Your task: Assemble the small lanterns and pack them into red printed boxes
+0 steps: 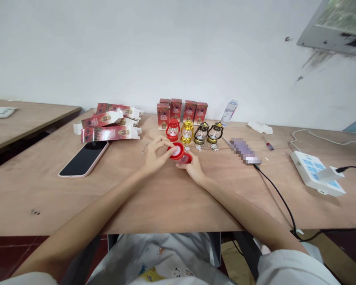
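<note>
A small red lantern (184, 158) lies tipped in my right hand (194, 169), its round base turned toward my left. The fingers of my right hand wrap its body. My left hand (158, 155) is at the base, thumb and fingertips on the white disc in the red ring; whether they pinch a small part there is hidden. Just beyond stand another red lantern (173, 130), a gold lantern (187, 132) and two dark bronze lanterns (201, 133). Small metal and white pieces (200, 148) lie in front of them.
Flattened red boxes (109, 133) pile at the back left, near a phone (84, 159). Upright red boxes (163, 116) and a water bottle (229, 113) stand by the wall. Rightward are a screwdriver (267, 143), tissue (260, 127), a blurred phone-like item (245, 151) on a cable, and a power strip (307, 168).
</note>
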### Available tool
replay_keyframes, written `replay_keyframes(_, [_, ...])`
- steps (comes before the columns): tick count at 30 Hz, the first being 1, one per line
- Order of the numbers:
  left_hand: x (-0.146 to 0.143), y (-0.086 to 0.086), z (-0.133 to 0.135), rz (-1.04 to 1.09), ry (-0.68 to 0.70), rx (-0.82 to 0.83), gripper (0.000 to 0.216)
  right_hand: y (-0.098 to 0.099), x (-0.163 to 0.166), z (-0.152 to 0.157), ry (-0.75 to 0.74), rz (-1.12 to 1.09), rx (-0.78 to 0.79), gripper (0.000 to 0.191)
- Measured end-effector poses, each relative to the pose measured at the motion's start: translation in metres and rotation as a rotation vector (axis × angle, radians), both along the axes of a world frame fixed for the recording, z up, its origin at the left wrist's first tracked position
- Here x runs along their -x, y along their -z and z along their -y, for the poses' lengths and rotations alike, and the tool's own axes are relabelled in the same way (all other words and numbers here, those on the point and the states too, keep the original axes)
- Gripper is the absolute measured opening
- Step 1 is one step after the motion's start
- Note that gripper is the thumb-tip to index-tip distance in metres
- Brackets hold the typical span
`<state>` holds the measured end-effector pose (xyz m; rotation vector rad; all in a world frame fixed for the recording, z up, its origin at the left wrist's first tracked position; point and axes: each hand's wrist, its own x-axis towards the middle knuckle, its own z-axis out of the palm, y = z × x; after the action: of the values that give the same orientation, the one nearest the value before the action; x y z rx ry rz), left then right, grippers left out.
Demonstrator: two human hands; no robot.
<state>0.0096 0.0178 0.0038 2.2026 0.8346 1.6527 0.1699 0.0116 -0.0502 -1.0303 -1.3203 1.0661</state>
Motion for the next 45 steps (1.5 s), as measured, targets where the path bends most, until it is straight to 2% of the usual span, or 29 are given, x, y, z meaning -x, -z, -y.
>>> replay_keyframes(5, [0.0,0.001,-0.003,0.08,0.035,0.117,0.022,-0.002,0.0,0.002,-0.005,0.014,-0.006,0.032])
replay_keyframes(13, [0.0,0.003,-0.006,0.068,0.09,0.171,0.025,-0.003,0.0,0.002,-0.001,0.008,0.008,0.031])
replay_keyframes(16, [-0.001,0.007,-0.008,0.179,0.212,0.323,0.03,-0.004,0.0,0.002,-0.006,-0.002,0.011,0.033])
replay_keyframes(20, [-0.008,0.011,-0.002,0.293,0.443,0.666,0.039,-0.005,0.001,0.002,0.006,-0.012,0.011,0.033])
replay_keyframes(23, [-0.014,0.012,0.004,0.395,0.461,0.807,0.039,-0.004,0.001,0.002,0.004,-0.019,0.008,0.034])
replay_keyframes(26, [-0.016,0.012,0.006,0.446,0.439,0.823,0.039,-0.002,0.001,0.001,-0.015,-0.032,0.002,0.037])
replay_keyframes(45, [-0.012,0.013,0.002,0.375,0.423,0.802,0.041,-0.004,-0.001,0.002,-0.021,0.028,-0.021,0.033])
